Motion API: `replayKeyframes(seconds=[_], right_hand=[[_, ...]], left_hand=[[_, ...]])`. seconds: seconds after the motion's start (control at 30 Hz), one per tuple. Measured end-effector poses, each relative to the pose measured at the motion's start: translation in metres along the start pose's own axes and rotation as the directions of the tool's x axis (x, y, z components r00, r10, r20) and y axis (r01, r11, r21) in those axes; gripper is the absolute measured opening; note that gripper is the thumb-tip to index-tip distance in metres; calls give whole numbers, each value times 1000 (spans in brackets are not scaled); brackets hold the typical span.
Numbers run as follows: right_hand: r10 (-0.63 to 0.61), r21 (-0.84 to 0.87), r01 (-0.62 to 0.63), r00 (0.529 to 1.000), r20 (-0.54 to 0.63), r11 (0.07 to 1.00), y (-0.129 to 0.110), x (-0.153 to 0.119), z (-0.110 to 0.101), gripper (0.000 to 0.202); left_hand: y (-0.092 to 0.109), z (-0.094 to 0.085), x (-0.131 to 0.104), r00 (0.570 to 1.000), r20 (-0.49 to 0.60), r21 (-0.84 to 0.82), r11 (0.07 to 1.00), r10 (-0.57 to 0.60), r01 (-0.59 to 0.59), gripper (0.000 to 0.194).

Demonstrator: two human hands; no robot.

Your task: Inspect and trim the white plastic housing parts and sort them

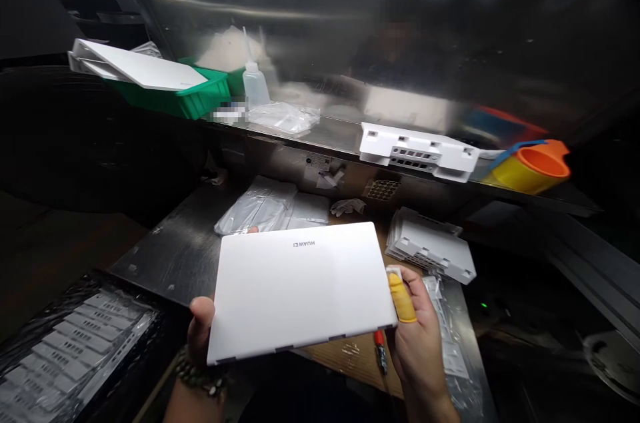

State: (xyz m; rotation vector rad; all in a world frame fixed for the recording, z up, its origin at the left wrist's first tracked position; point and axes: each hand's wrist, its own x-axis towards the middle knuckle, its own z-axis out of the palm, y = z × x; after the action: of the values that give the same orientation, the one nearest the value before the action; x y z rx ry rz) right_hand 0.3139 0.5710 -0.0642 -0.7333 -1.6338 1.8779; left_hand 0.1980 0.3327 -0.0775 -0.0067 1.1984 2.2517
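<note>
— What took up most of the view?

— The steel worktop [170, 250], running out ahead of both hands, with a raised shelf [340, 133] beyond it. Far off to the left of the hands on that shelf sat a green bin [195, 100] with white panels leaning on it, and a squeeze bottle [254, 84] just beside the bin.

— And what were the hands on?

— A white cover panel [300, 290] with a brand name printed near its far edge. It was held flat above the worktop, between the two hands. The left hand [203, 333] was clamped on the near left corner, thumb on top, fingers underneath, one fingertip showing past the far left edge. The right hand [417, 336] was pinching the right edge, its thumb in a yellow finger cot [401, 300].

— What lay around them?

— A white ported housing [417, 153] on the shelf ahead of the right hand, and an orange-and-yellow cup [533, 166] farther right. A stack of white frames [433, 246] was just beyond the right hand. Clear plastic bags [265, 206] lay beyond the panel, and a tray of labelled parts [70, 343] sat left of the left hand. A red-tipped pen [380, 346] lay under the panel's near right corner.
</note>
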Motion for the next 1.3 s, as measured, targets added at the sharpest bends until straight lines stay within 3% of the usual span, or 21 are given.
replayKeyframes(seconds=[0.1, 0.2, 0.3, 0.4, 0.47, 0.53, 0.6, 0.87, 1.13, 1.3], right_hand=[[-141, -70, 137, 989, -45, 988, 8, 0, -8, 22], [-363, -171, 362, 932, 27, 916, 17, 6, -22, 24], [-446, -208, 447, 893, 58, 870, 12, 14, -34, 23], [-301, -47, 299, 952, -49, 953, -8, 18, -40, 17], [-79, 116, 76, 997, 25, 990, -22, 18, -38, 20], [102, 215, -134, 983, 152, 967, -30, 16, -33, 28], [186, 283, -234, 965, 186, 930, -31, 15, -28, 34], [228, 368, -273, 960, 161, 889, -18, 11, -27, 30], [243, 353, -285, 957, 159, 891, -16, 6, -26, 28], [199, 299, -242, 966, 165, 923, -10, 8, -18, 28]], left_hand=[[18, -7, 12, 995, -76, 144, 987, -61, 72, 70], [29, -2, 20, 976, -177, 281, 944, -127, 174, 56], [28, 4, 19, 990, -141, 390, 920, 31, 27, 48], [26, 10, 12, 968, 4, 562, 800, 250, -209, 32], [27, 17, 9, 952, 97, 610, 738, 290, -288, 26], [29, 24, 7, 948, 161, 616, 722, 275, -314, 27], [30, 28, 8, 942, 213, 620, 709, 259, -335, 28], [31, 18, 16, 883, 412, 620, 641, 225, -453, 12], [33, 25, 5, 896, 367, 604, 669, 249, -433, 16], [33, 31, -5, 941, 278, 660, 673, 194, -334, 11]])
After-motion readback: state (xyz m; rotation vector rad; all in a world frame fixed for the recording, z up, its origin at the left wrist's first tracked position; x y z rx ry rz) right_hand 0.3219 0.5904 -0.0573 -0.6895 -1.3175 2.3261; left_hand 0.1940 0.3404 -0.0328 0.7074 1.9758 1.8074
